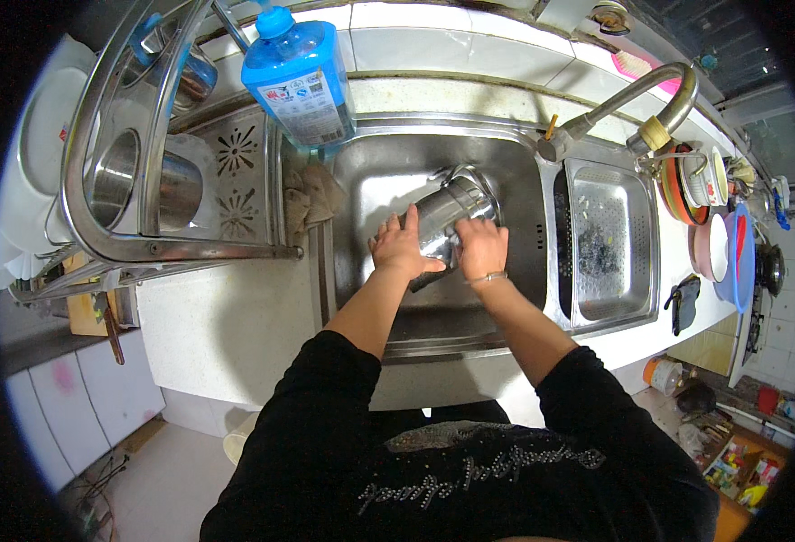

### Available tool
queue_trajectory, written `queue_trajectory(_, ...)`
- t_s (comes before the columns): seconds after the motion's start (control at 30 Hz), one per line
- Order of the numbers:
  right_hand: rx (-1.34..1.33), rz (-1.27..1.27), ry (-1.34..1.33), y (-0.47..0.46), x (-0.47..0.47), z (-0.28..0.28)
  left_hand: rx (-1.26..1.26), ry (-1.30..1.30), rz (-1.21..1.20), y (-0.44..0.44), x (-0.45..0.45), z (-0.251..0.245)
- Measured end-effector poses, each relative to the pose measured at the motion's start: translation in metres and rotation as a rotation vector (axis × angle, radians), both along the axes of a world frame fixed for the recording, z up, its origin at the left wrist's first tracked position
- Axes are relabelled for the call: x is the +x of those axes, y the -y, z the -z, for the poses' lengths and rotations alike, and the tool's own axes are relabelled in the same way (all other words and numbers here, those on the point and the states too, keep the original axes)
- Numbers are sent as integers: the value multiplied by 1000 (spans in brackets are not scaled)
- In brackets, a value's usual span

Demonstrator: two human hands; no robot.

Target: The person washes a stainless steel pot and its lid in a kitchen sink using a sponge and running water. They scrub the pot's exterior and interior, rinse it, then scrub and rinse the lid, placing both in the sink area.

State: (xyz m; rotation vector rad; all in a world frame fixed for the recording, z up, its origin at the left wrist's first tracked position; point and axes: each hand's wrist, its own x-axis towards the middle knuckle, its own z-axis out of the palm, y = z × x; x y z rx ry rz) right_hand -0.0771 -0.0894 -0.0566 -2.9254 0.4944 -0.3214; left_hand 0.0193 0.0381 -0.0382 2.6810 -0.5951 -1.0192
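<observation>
A shiny stainless steel vessel (446, 209) with a wire handle or clasp at its upper end lies tilted in the large basin of a steel sink (438, 318). My left hand (400, 247) rests on its left side, fingers spread and thumb across its lower part. At its right side is my right hand (480, 247), fingers curled over something small and greyish, perhaps a cloth or pad, pressed against the metal. The vessel's underside is hidden.
A blue soap bottle (302, 88) stands behind the basin's left corner, above a brown cloth (310, 196). A metal rack (187, 251) is at left. To the right are the faucet (593, 118), a perforated drain tray (607, 298), stacked bowls (709, 247) and a dark scrubber-like item (685, 305).
</observation>
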Motion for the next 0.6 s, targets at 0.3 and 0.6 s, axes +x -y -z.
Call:
queue_trajectory(0.3,-43,80,-16,21,7,4,12,-7,20,2,2,-3)
queue_trajectory(0.6,-21,59,-58,23,19,-11,-13,6,19,1,0,0)
